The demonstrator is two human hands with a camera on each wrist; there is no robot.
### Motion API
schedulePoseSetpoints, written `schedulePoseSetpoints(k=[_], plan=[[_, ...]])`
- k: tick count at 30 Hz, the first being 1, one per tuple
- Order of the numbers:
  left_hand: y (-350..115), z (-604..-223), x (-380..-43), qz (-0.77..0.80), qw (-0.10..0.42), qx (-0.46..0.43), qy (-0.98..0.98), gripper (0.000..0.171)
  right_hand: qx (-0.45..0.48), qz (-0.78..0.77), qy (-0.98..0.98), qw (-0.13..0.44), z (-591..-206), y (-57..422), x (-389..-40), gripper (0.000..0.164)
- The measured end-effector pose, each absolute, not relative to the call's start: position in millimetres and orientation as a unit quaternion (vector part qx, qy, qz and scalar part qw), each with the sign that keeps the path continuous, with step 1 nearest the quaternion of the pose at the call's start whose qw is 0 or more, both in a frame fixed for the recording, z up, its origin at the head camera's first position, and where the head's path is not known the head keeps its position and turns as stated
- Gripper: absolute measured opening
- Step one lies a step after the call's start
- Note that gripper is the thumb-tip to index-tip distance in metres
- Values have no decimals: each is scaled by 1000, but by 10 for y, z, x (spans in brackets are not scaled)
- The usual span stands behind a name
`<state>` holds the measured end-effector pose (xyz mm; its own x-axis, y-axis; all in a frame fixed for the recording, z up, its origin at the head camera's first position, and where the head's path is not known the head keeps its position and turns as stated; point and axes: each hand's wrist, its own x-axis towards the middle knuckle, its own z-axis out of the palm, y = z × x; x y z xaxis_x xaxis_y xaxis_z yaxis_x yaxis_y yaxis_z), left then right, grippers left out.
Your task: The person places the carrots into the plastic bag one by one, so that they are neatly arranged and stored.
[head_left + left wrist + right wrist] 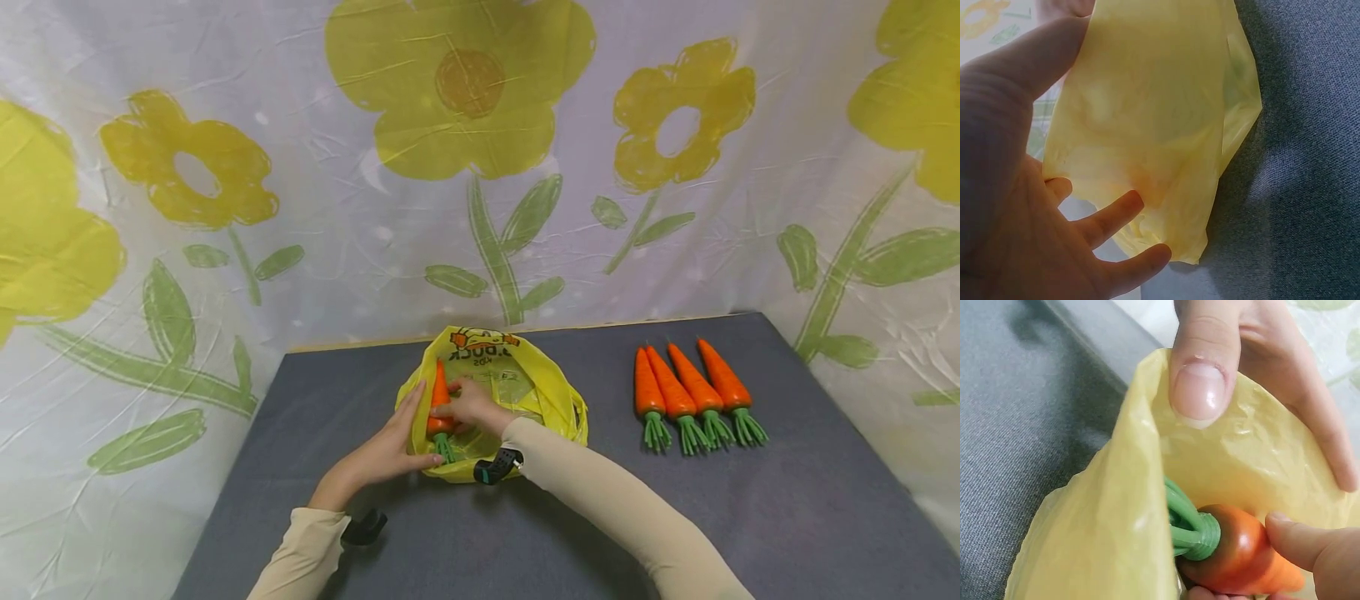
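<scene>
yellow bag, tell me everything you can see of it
The yellow bag looks like thin, crinkled, translucent plastic, with mirrored lettering and an orange-and-dark figure showing on its far wall. It sits on the dark table, its mouth gaping and rim uneven. Inside, along its left side, is a carrot, green top toward the near rim. The left hand holds the bag's left side, thumb over the rim, some fingers against the outside. The right hand reaches in and holds the carrot.

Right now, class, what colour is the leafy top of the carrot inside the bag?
Green; the right wrist view shows the leafy top best.
</scene>
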<state>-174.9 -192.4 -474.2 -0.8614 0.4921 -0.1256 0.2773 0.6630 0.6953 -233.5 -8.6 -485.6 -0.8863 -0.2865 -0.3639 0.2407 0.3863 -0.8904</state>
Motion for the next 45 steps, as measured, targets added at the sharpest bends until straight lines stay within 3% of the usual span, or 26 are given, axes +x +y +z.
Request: schedulePoseSetpoints(k=[22, 45], plan=[[-1948, -4736, -1744, 358, 148, 215, 896, 114, -15, -591, 745, 309, -4906, 38, -2430, 48], [-1947, -4743, -1751, 359, 154, 206, 897, 115, -20, -582, 755, 302, -4940, 42, -2435, 47]])
